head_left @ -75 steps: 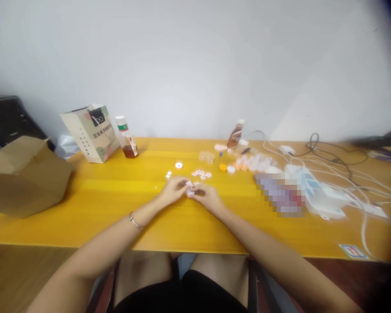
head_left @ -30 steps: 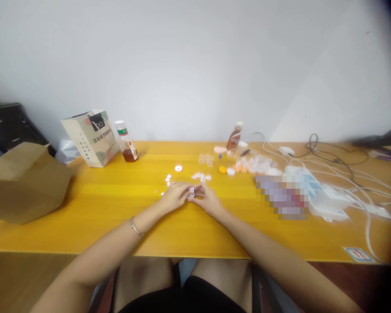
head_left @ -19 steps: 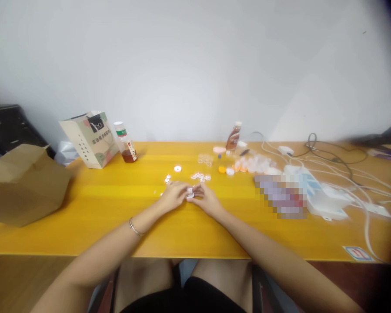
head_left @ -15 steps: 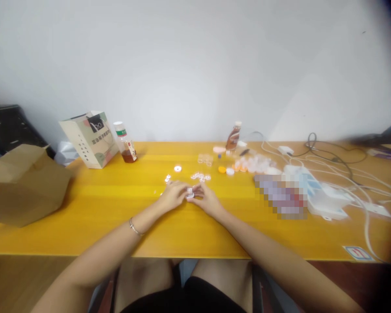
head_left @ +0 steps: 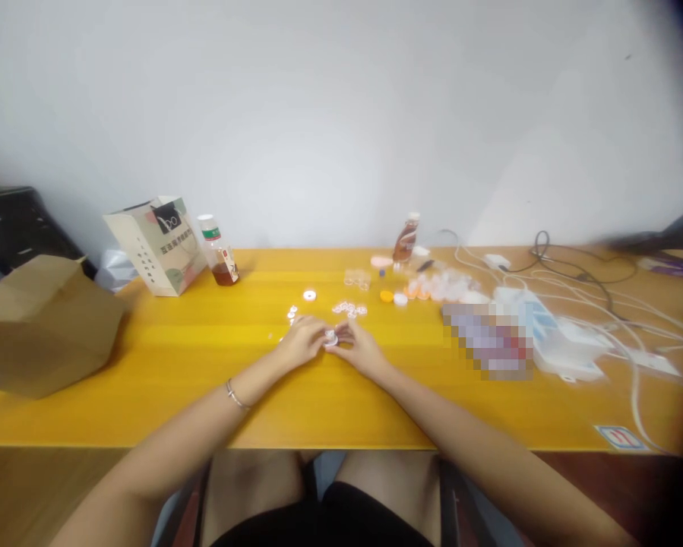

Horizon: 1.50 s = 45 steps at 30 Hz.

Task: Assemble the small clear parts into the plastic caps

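Left hand [head_left: 301,343] and right hand [head_left: 359,349] meet at the middle of the yellow surface [head_left: 204,357]. Fingers of both are pinched together on one small white piece [head_left: 330,337], low over the surface; contact with it unclear. Similar loose white pieces [head_left: 349,308] lie just beyond. Bottle [head_left: 218,251] and paper bag [head_left: 157,241] stand well apart, far left.

A small pale piece [head_left: 330,336], whitish and roundish, is pinched between the fingertips of the left hand [head_left: 303,339] and the right hand [head_left: 359,349]. It sits low over the table [head_left: 147,357], near the middle of its width and about midway between the near and far edges. Its exact form is too small and blurred to tell. Just beyond it, toward the far edge, similar pale pieces [head_left: 349,308] lie flat in a loose cluster.
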### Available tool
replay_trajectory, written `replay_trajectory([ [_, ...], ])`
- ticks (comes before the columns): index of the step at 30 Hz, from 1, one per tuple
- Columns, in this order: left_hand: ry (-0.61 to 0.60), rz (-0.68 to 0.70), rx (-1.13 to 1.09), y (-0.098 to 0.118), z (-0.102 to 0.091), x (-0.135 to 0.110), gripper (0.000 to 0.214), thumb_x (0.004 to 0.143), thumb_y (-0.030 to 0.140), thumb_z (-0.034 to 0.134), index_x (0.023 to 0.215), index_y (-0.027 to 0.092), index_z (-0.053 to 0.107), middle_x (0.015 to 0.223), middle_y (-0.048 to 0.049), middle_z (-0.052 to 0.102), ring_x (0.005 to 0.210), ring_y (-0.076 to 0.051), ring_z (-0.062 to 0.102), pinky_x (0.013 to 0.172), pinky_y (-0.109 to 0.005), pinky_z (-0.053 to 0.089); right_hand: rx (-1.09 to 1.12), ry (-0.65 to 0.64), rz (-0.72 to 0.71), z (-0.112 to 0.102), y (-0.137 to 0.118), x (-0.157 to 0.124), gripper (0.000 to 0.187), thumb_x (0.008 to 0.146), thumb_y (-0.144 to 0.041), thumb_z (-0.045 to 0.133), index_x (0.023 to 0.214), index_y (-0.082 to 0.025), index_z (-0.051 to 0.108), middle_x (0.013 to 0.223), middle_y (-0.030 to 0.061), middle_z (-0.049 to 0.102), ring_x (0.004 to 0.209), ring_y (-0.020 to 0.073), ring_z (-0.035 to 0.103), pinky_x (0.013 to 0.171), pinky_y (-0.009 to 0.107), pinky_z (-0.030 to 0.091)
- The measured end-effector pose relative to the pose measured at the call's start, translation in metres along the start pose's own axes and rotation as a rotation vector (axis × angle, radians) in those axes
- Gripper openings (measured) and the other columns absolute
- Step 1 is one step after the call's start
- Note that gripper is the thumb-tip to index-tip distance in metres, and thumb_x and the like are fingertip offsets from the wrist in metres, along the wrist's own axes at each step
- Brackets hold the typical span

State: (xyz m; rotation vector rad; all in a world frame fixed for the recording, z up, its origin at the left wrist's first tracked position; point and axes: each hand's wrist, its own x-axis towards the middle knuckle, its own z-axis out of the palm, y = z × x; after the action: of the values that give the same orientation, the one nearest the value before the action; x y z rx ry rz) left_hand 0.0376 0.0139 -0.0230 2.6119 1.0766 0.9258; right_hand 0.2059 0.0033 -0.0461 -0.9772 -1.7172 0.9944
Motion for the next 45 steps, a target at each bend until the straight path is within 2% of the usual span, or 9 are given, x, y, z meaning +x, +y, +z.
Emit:
replay_trajectory([
  [10,0.031,-0.075,-0.151,0.002,0.000,0.000,0.013,0.078,0.027,0.051,0.084,0.020,0.060,0.082,-0.0018,0.064,0.080,-0.016,0.055,0.080,-0.030,0.037,-0.028,-0.063,0.000,-0.002,0.004,0.003,0.030,0.064,-0.029,0.064,0.090,-0.017,0.054,0.092,0.0056,0.061,0.084,0.0165,0.060,0.082,0.034,0.047],
  [15,0.189,-0.123,-0.247,0.005,-0.004,0.008,0.030,0.079,0.033,0.049,0.106,0.019,0.053,0.096,-0.0053,0.060,0.090,-0.016,0.054,0.084,-0.029,0.040,0.102,-0.008,0.095,-0.003,0.003,0.003,0.028,0.064,-0.030,0.064,0.086,-0.017,0.051,0.086,0.0037,0.062,0.076,0.0150,0.061,0.076,0.032,0.048],
  [18,0.190,-0.156,-0.188,-0.002,-0.008,0.032,0.031,0.082,0.035,0.042,0.107,0.019,0.053,0.100,-0.0065,0.059,0.093,-0.017,0.054,0.085,-0.031,0.041,0.193,0.051,0.151,-0.004,0.002,0.004,0.030,0.062,-0.027,0.065,0.085,-0.019,0.048,0.084,0.0018,0.061,0.073,0.0132,0.061,0.075,0.031,0.047],
  [22,0.005,-0.056,0.018,-0.021,-0.003,0.086,0.038,0.081,0.033,0.044,0.115,0.017,0.048,0.115,-0.0092,0.052,0.108,-0.021,0.046,0.095,-0.036,0.033,0.235,0.078,0.214,-0.006,-0.001,0.004,0.032,0.058,-0.024,0.067,0.083,-0.019,0.049,0.084,0.0010,0.060,0.072,0.0126,0.060,0.077,0.032,0.046],
  [26,-0.086,-0.068,0.110,-0.038,0.020,0.138,0.045,0.081,0.018,0.039,0.126,0.012,0.035,0.128,-0.0114,0.041,0.119,-0.020,0.036,0.101,-0.033,0.027,0.267,0.078,0.232,-0.007,-0.007,0.004,0.031,0.057,-0.023,0.067,0.082,-0.019,0.049,0.083,0.0006,0.059,0.073,0.0123,0.059,0.077,0.031,0.045],
  [30,-0.105,-0.086,0.107,-0.048,0.044,0.159,0.047,0.081,0.015,0.036,0.127,0.010,0.030,0.131,-0.0130,0.036,0.124,-0.019,0.029,0.102,-0.032,0.025,0.307,0.063,0.242,-0.007,-0.007,0.004,0.032,0.056,-0.022,0.066,0.083,-0.020,0.049,0.082,0.0001,0.059,0.073,0.0124,0.059,0.077,0.030,0.044],
  [35,-0.123,-0.099,0.099,-0.051,0.051,0.152,0.034,0.082,0.015,0.037,0.115,0.016,0.044,0.124,-0.0109,0.045,0.117,-0.019,0.039,0.097,-0.031,0.031,0.317,0.045,0.248,-0.008,-0.005,0.005,0.033,0.055,-0.024,0.067,0.083,-0.020,0.049,0.082,0.0003,0.059,0.073,0.0126,0.058,0.076,0.031,0.044],
  [41,-0.044,-0.155,0.069,-0.051,0.032,0.123,0.015,0.077,0.016,0.046,0.089,0.015,0.054,0.097,-0.0099,0.057,0.093,-0.019,0.054,0.084,-0.032,0.041,0.298,0.053,0.245,-0.011,-0.007,0.005,0.033,0.055,-0.024,0.068,0.083,-0.019,0.050,0.083,-0.0001,0.059,0.073,0.0119,0.058,0.076,0.030,0.045],
  [45,0.084,-0.207,0.019,-0.044,0.017,0.098,0.018,0.075,0.019,0.049,0.092,0.014,0.052,0.094,-0.0086,0.055,0.090,-0.018,0.054,0.082,-0.032,0.042,0.280,0.040,0.261,-0.012,-0.012,0.003,0.033,0.057,-0.026,0.068,0.085,-0.019,0.052,0.081,0.0005,0.061,0.072,0.0134,0.059,0.074,0.030,0.047],
])
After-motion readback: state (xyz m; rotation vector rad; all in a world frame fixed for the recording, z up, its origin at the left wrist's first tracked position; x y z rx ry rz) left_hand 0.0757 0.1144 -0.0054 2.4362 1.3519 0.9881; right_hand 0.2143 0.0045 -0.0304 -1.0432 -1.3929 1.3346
